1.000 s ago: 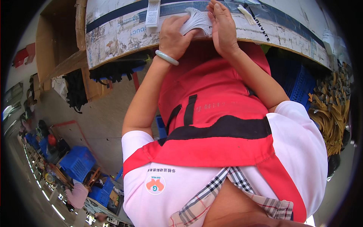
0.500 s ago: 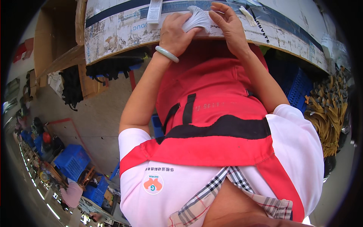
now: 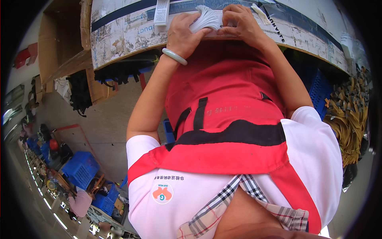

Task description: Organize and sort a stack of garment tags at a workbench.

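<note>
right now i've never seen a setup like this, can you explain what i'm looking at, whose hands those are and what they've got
There is no machine here, just a person's two bare hands. The view comes from the left one of two wide fisheye cameras worn on the head, looking down, so straight edges bend and the person's red apron fills the middle.

At the top is a worn, printed white work surface. On it lie a pale printed strip and, farther right, a small off-white piece.

The left hand grips a fanned white bundle of thin pieces. The right hand is beside the bundle, fingers bent; whether it pinches anything is hard to tell.
</note>
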Available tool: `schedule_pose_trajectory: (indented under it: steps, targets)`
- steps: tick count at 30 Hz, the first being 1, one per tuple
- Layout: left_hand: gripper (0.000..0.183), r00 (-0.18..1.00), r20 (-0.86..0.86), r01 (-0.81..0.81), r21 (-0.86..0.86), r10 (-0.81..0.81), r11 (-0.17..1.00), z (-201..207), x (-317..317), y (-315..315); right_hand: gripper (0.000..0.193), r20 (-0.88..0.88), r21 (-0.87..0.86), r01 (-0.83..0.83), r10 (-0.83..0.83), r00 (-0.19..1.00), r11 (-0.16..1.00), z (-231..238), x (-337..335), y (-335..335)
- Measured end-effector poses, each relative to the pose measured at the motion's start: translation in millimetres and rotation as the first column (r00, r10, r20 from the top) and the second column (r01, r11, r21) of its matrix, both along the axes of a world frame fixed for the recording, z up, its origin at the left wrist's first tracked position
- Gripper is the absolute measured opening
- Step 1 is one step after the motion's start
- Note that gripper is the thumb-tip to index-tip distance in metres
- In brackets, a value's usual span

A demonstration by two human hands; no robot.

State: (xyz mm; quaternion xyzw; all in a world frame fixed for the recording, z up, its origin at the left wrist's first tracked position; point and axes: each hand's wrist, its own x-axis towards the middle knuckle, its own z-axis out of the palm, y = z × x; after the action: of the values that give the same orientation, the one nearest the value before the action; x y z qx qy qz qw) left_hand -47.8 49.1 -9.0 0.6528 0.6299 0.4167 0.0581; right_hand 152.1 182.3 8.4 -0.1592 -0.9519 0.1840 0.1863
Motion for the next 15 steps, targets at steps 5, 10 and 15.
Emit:
schedule_pose_trajectory:
  steps: [5,10,15]
  targets:
    - [0.045,1.0,-0.01,0.005,0.008,-0.005,1.0,-0.4,0.0,0.6,0.034,-0.052,0.039,0.011,-0.009,0.999,0.999,-8.1,2.4,-0.7]
    - [0.044,0.999,0.054,-0.002,0.004,0.002,1.0,0.5,0.3,0.3,0.039,-0.125,0.013,0.074,-0.072,0.99,0.997,-7.0,1.6,-13.9]
    - [0.042,0.999,0.042,0.018,0.032,-0.019,0.999,0.9,0.6,1.7,0.038,-0.09,-0.03,0.051,-0.054,0.995,0.998,-15.4,-1.9,-4.3]
